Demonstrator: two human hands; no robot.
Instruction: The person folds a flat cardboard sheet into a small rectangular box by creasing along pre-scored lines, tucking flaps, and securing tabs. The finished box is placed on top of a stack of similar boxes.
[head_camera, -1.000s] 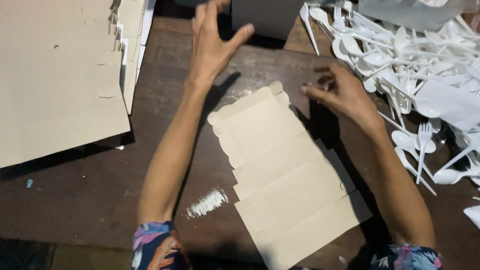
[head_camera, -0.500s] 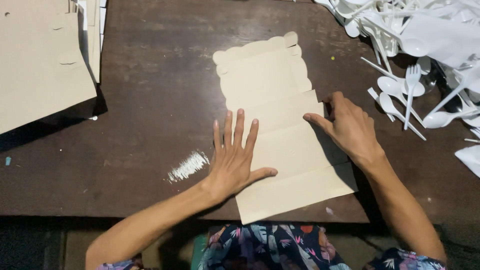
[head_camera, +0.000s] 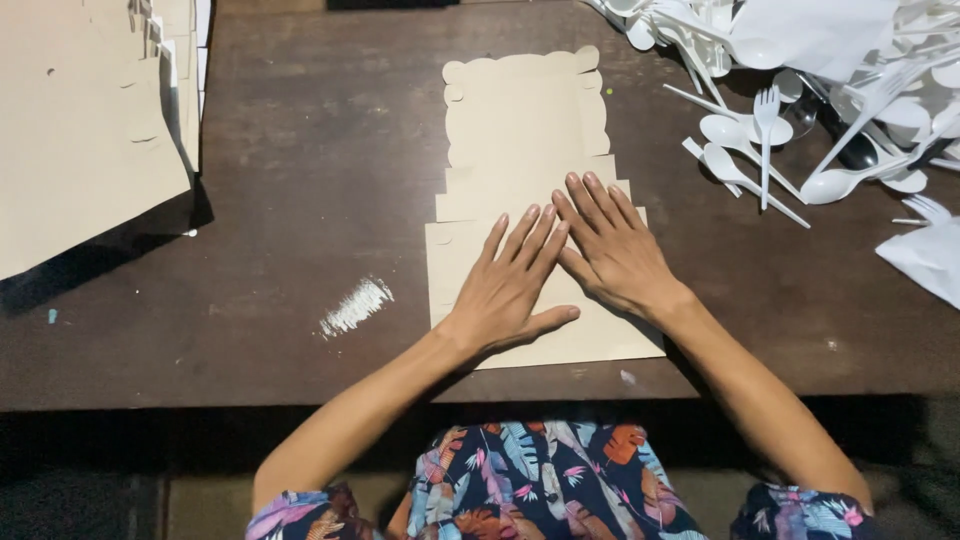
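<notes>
One flat cardboard blank (head_camera: 525, 130) with a scalloped far edge is lying in the middle of the dark surface (head_camera: 300, 150). Both hands are pressing on its near half: the left hand (head_camera: 510, 285) and right hand (head_camera: 615, 250) lying side by side, fingers flat and outstretched, gripping nothing. One stack of cardboard sheets (head_camera: 85, 120) is sitting far left; a heap of white plastic cutlery (head_camera: 800, 90), too tangled to count, is lying far right.

Flat carton blank (head_camera: 525, 150): beige card with a scalloped top edge and fold steps, laid unfolded at the centre of the frame.
Stack of carton blanks (head_camera: 85, 120): same beige card, piled at the upper left.
Labels, signs, screens: none seen.
</notes>
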